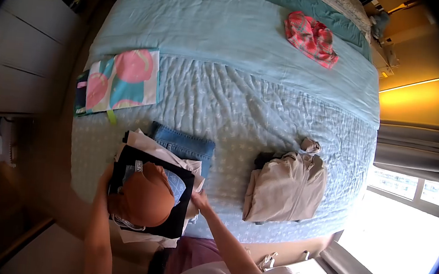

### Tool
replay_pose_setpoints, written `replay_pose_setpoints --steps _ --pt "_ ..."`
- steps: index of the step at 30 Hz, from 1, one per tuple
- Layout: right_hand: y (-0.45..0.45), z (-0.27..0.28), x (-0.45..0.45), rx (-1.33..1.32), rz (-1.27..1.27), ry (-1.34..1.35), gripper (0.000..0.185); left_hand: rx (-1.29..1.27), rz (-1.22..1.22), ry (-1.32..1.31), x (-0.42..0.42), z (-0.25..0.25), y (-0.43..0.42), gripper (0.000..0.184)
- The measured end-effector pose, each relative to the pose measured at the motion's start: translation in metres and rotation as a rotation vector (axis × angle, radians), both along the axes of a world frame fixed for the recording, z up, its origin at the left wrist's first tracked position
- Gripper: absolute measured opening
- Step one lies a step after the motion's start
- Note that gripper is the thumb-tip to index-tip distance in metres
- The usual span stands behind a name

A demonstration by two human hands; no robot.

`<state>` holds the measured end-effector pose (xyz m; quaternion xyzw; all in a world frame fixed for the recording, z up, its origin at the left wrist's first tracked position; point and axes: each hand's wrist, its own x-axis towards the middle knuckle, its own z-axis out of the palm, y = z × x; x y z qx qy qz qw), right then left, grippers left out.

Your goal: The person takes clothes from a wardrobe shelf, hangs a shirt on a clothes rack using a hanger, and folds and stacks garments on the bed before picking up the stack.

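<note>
A stack of folded clothes (pixel 178 221) is between my two hands at the near edge of the bed. Black and pale pink fabrics show in its layers. A rust-brown rounded item (pixel 148 196) lies on top, over a blue patterned piece; its exact kind is unclear. My left hand (pixel 106 177) grips the stack's left side, its fingers mostly hidden. On the right side, my right hand (pixel 199 200) holds the edge, with the fingers partly under the fabric. Folded blue jeans (pixel 189 143) lie just beyond the stack, partly covered by it.
A beige jacket (pixel 289 190) lies folded on the bed (pixel 234 101), to the right. A pink and teal patterned folded cloth (pixel 129 79) is at the left. Crumpled red plaid fabric (pixel 311 38) rests at the far right. A window (pixel 396 236) is beyond the bed's right side.
</note>
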<state>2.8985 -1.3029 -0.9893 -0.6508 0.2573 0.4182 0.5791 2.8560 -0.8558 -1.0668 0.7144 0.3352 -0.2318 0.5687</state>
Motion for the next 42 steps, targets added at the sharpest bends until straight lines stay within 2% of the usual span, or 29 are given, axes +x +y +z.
replay_pose_setpoints --steps 3,4,5,6,7,8,9,11,13,14,16,17,19,20,21,23,24,25,26,28,30,33,35,37,38,39,40,41,42 --pt "0.001 0.008 -0.001 0.097 -0.103 -0.049 0.081 -0.080 0.034 -0.064 -0.017 -0.028 0.033 0.045" --pt "0.002 0.002 -0.004 -0.232 0.025 -0.082 0.081 -0.089 0.049 -0.122 -0.032 -0.046 0.054 0.045" --pt "-0.009 0.002 -0.005 0.011 0.025 -0.069 0.077 0.384 -0.248 -0.237 -0.005 0.023 0.016 0.051" --pt "-0.014 0.017 0.000 0.209 -0.044 -0.096 0.072 0.944 -0.455 -0.279 0.045 0.136 -0.046 0.058" --pt "-0.016 0.038 0.002 0.287 -0.145 -0.132 0.066 0.846 -0.299 -0.229 0.048 0.157 -0.061 0.061" --pt "-0.020 0.054 0.012 0.402 -0.117 -0.099 0.065 0.755 -0.139 -0.185 0.041 0.171 -0.064 0.064" --pt "-0.023 0.044 0.010 0.482 -0.131 -0.036 0.065 0.358 0.139 0.004 0.039 0.176 -0.067 0.069" --pt "-0.030 0.035 0.012 0.508 -0.077 0.110 0.068 0.338 0.117 -0.007 0.022 0.158 -0.048 0.067" --pt "-0.035 0.050 0.021 0.542 -0.029 0.215 0.070 0.110 0.172 -0.102 0.024 0.151 -0.039 0.061" --pt "-0.037 0.046 0.018 0.545 -0.034 0.223 0.070 0.113 0.168 -0.093 0.027 0.149 -0.041 0.061" --pt "-0.043 0.034 0.018 0.562 0.010 0.312 0.073 0.444 -0.099 -0.229 0.038 0.154 -0.052 0.051" --pt "-0.046 0.023 0.015 0.493 0.116 0.259 0.070 0.629 -0.177 -0.339 0.034 0.132 -0.048 0.046" --pt "-0.045 0.031 0.020 0.497 0.179 0.200 0.065 0.904 -0.261 -0.375 0.024 0.094 -0.043 0.045" --pt "-0.046 0.011 0.012 0.529 0.168 0.168 0.060 0.787 -0.164 -0.324 0.018 0.089 -0.047 0.051" --pt "-0.041 0.022 0.012 0.570 0.112 0.143 0.058 0.796 -0.149 -0.323 0.009 0.075 -0.041 0.051" --pt "-0.039 0.011 -0.002 0.540 0.001 0.118 0.053 0.728 -0.449 -0.600 -0.007 0.048 -0.030 0.056" --pt "-0.035 0.016 -0.002 0.543 0.011 0.114 0.053 0.444 -0.314 -0.466 -0.011 0.059 -0.040 0.057" --pt "-0.028 0.027 -0.003 0.520 -0.074 0.119 0.049 0.026 -0.016 -0.225 -0.009 0.077 -0.050 0.058" --pt "-0.023 0.035 -0.004 0.494 -0.160 0.126 0.046 -0.236 0.175 -0.076 -0.005 0.094 -0.058 0.058" --pt "-0.028 0.027 -0.008 0.520 -0.146 0.147 0.045 -0.552 0.395 0.082 0.003 0.118 -0.070 0.060" --pt "-0.037 0.015 -0.003 0.550 -0.035 0.148 0.036 -0.723 0.507 0.131 0.016 0.129 -0.071 0.061" --pt "-0.052 0.013 0.011 0.703 0.084 0.145 0.037 -0.812 0.573 0.135 0.031 0.128 -0.074 0.063" --pt "-0.053 0.012 0.014 0.682 0.106 0.156 0.042 -0.784 0.516 0.018 0.037 0.131 -0.083 0.069" --pt "-0.057 0.011 0.007 0.501 -0.002 0.254 0.053 -0.794 0.524 -0.028 0.051 0.161 -0.103 0.067" --pt "-0.059 0.012 0.001 0.452 -0.048 0.248 0.067 -0.790 0.518 -0.071 0.051 0.168 -0.107 0.066" --pt "-0.052 0.028 0.008 0.382 -0.078 0.343 0.075 -0.798 0.579 -0.096 0.034 0.142 -0.096 0.066" --pt "-0.045 0.040 0.011 0.378 -0.046 0.337 0.075 -0.709 0.396 -0.042 0.030 0.099 -0.081 0.060" --pt "-0.050 0.049 0.009 0.389 -0.048 0.271 0.075 -0.608 0.192 0.036 0.034 0.078 -0.079 0.056" --pt "-0.039 0.056 0.017 0.398 0.004 0.181 0.075 -0.605 0.231 -0.007 0.031 0.094 -0.075 0.056"
